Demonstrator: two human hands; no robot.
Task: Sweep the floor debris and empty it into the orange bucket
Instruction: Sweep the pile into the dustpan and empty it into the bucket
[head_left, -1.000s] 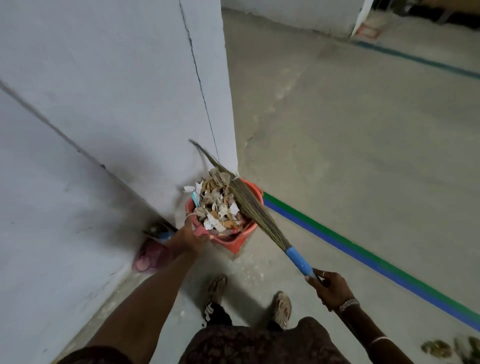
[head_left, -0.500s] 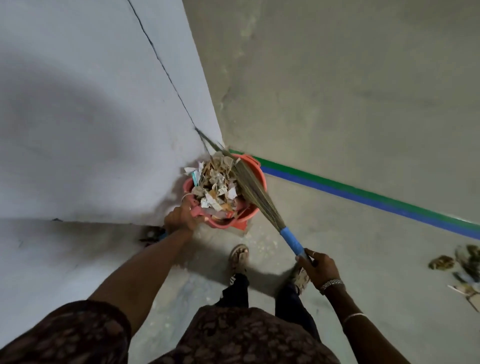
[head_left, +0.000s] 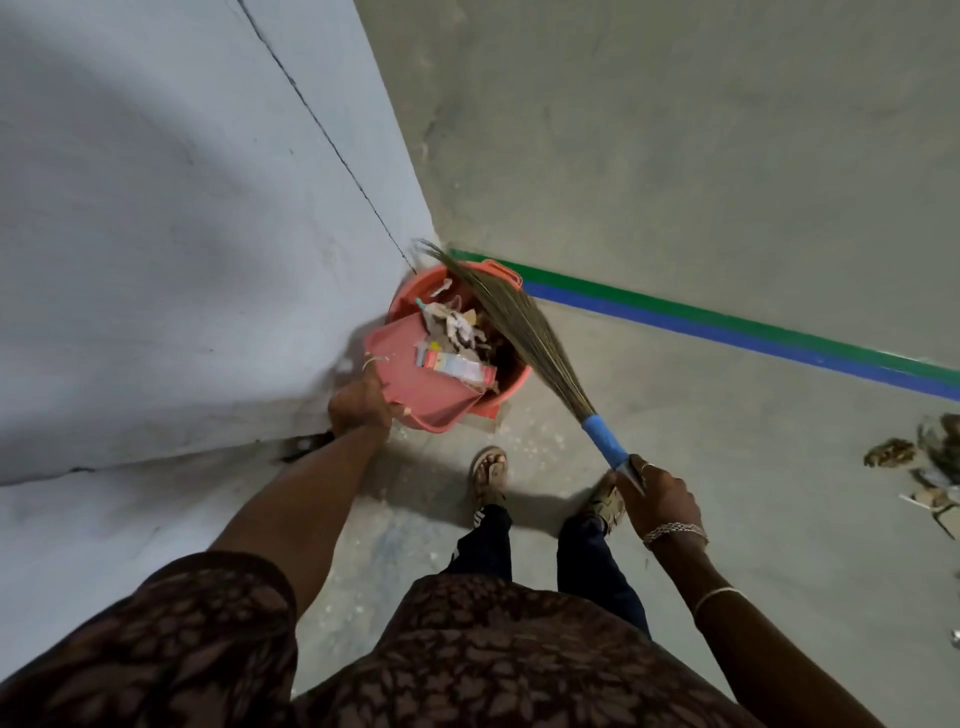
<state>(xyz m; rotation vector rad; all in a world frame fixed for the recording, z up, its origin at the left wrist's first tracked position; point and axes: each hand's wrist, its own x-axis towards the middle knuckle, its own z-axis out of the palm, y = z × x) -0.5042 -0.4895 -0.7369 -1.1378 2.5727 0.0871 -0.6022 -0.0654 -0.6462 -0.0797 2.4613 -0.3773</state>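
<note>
An orange bucket (head_left: 415, 293) stands on the floor against the corner of a white pillar. My left hand (head_left: 358, 402) grips a pink dustpan (head_left: 410, 371), tilted over the bucket's mouth. Paper scraps and a small carton (head_left: 454, 364) slide from the pan into the bucket. My right hand (head_left: 657, 496) holds a grass broom by its blue handle (head_left: 602, 441). The broom's bristles (head_left: 519, 322) lie across the bucket's right side, their tips past its far rim.
The white pillar (head_left: 182, 234) fills the left side. A green and blue floor stripe (head_left: 753, 332) runs to the right from the bucket. More debris (head_left: 919, 462) lies on the concrete floor at the right edge. My sandalled feet (head_left: 488, 470) stand just behind the bucket.
The heap of scraps that sat on the dustpan has mostly slid into the bucket as the pan tipped. The view has swung downward and closer; the broom stays over the bucket.
</note>
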